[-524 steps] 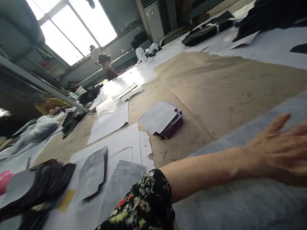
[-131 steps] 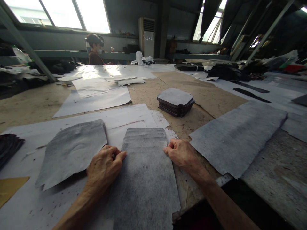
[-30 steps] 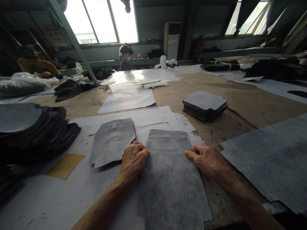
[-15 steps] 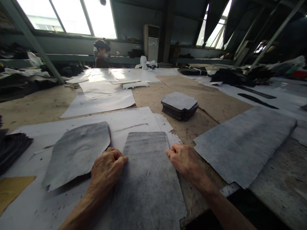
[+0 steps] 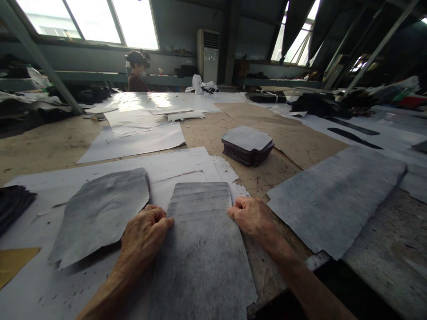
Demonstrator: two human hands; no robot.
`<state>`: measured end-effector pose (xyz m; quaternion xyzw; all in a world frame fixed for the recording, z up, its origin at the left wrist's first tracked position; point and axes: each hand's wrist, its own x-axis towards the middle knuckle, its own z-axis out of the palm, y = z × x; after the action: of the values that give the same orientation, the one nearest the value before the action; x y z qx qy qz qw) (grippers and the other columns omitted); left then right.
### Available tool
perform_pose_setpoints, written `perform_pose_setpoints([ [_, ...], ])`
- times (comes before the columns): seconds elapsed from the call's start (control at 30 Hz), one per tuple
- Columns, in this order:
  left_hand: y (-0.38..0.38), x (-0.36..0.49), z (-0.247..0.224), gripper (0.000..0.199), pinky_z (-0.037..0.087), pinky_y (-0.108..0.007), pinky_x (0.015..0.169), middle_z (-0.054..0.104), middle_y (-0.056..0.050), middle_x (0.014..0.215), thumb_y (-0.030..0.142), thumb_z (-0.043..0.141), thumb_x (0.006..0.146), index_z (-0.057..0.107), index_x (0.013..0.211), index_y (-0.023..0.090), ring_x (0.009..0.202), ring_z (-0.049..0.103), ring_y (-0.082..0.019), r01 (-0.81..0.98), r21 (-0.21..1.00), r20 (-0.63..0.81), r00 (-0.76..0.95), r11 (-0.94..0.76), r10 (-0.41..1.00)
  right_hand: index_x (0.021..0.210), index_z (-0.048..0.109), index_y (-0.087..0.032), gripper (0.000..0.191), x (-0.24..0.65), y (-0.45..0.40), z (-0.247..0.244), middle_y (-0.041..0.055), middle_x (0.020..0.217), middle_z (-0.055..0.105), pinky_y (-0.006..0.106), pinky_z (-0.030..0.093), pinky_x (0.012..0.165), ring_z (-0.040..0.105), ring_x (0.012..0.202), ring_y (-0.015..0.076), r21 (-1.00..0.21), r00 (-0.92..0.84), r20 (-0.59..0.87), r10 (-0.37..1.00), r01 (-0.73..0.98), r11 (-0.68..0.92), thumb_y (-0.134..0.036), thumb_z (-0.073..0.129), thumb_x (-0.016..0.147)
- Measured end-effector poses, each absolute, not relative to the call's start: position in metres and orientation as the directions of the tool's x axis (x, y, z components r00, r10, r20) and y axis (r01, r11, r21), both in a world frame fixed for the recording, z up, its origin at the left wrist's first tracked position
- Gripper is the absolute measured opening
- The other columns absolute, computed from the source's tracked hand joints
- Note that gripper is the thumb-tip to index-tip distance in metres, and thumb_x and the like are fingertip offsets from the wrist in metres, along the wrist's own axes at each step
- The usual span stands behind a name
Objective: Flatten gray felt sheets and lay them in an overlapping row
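A long grey sheet (image 5: 203, 249) with several creased ridges near its far end lies in front of me. My left hand (image 5: 147, 231) pinches its left edge, fingers curled. On the opposite edge, my right hand (image 5: 248, 215) pinches the same sheet. Left of my left hand rests a curved grey piece (image 5: 103, 213) on white paper, its edge partly behind my fingers. To the right lies a wide grey sheet (image 5: 336, 195). Beyond my hands stands a neat stack of grey-topped pieces (image 5: 247, 140).
White paper (image 5: 133, 140) and brown paper (image 5: 260, 118) cover parts of the table. Dark layered pieces (image 5: 15, 204) and a tan piece (image 5: 16, 264) are at the left. A person (image 5: 136, 71) is across the table. Dark material (image 5: 316, 104) lies at the back right.
The view has shifted slightly, so most things appear a little further left and higher. Both hands keep their pinch on the long grey sheet.
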<state>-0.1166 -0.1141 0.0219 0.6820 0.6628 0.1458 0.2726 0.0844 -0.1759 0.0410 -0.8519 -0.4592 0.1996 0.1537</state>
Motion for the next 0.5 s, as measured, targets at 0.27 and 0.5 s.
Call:
perform_pose_setpoints([
  [0.27, -0.1176, -0.1151, 0.0207, 0.020, 0.034, -0.029, 0.062, 0.057, -0.001, 0.076, 0.032, 0.047, 0.065, 0.047, 0.049, 0.019, 0.071, 0.052, -0.018, 0.824, 0.566, -0.091, 0.076, -0.011, 0.993, 0.047, 0.039, -0.020, 0.027, 0.0832, -0.1750, 0.0349, 0.0000, 0.050, 0.048, 0.027, 0.023, 0.048, 0.044, 0.050, 0.0143, -0.371, 0.502, -0.140, 0.853, 0.773, -0.516, -0.022, 0.051, 0.072],
  [0.5, -0.1184, -0.1115, 0.0258, 0.021, 0.035, -0.028, 0.061, 0.058, -0.001, 0.077, 0.026, 0.051, 0.069, 0.047, 0.050, 0.020, 0.074, 0.055, -0.018, 0.859, 0.511, -0.128, 0.046, 0.026, 0.991, 0.047, 0.041, -0.020, 0.029, 0.0822, -0.1748, 0.0379, 0.0013, 0.049, 0.051, 0.026, 0.024, 0.047, 0.042, 0.048, 0.0136, -0.329, 0.475, -0.123, 0.872, 0.809, -0.487, -0.022, 0.052, 0.074],
])
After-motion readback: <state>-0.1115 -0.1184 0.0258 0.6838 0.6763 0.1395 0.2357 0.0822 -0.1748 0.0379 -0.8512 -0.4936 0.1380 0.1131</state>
